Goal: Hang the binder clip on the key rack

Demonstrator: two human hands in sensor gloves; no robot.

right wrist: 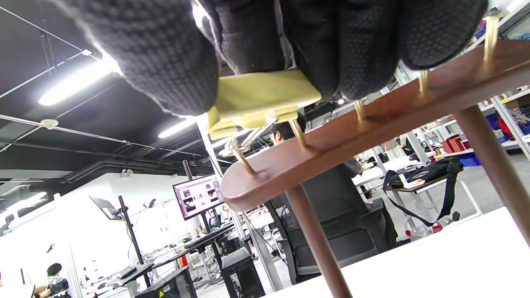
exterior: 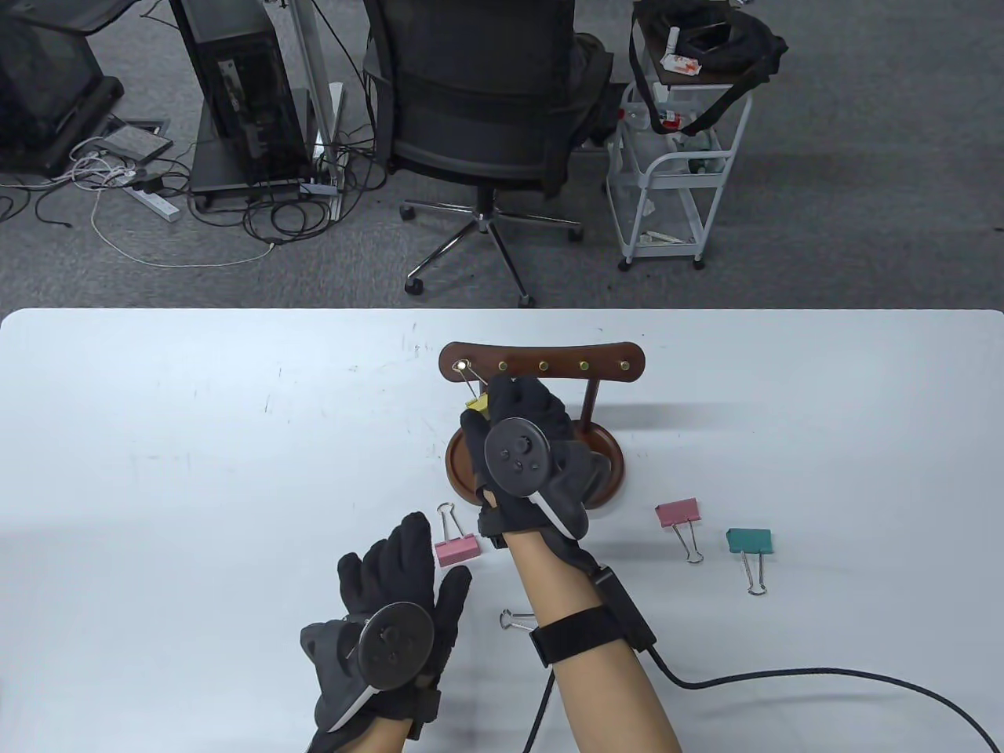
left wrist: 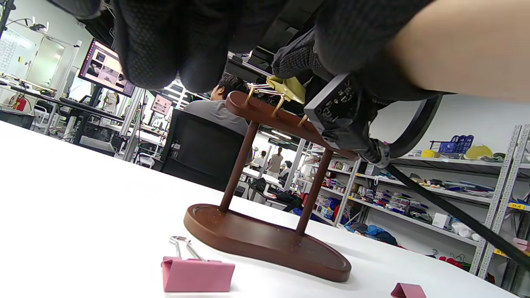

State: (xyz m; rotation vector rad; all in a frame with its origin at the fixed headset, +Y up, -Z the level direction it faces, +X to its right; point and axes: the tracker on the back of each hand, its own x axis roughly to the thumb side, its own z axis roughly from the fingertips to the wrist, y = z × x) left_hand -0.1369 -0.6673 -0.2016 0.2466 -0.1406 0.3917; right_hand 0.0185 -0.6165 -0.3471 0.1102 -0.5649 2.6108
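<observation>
Yellow binder clip (right wrist: 261, 97) sits at the left end of the key rack (exterior: 541, 365), pinched in the right hand's (exterior: 522, 447) fingers (right wrist: 165, 62); its wire handle reaches to the leftmost brass peg (right wrist: 243, 161), can't tell if the loop is fully over it. Rack: dark brown glossy wood, curved top bar with a row of small brass pegs, two round posts down to an oval dished base (left wrist: 265, 244); what shows of the dish holds nothing, though the hand hides much of it from the table view. Clip body is folded sheet metal, matte yellow, with thin silver wire handles. Left hand (exterior: 392, 620) rests on the white worktop (exterior: 157, 471), fingers straight and relaxed, grasping nothing, just beside a pink binder clip (exterior: 456, 547). Second pink binder clip (exterior: 678, 514) and a teal binder clip (exterior: 748, 540) lie right of the base, apart from each other. A wire handle of another clip (exterior: 518, 621) pokes out from under the right forearm. Both gloves are black knit, each with a round grey tracker on the back.
</observation>
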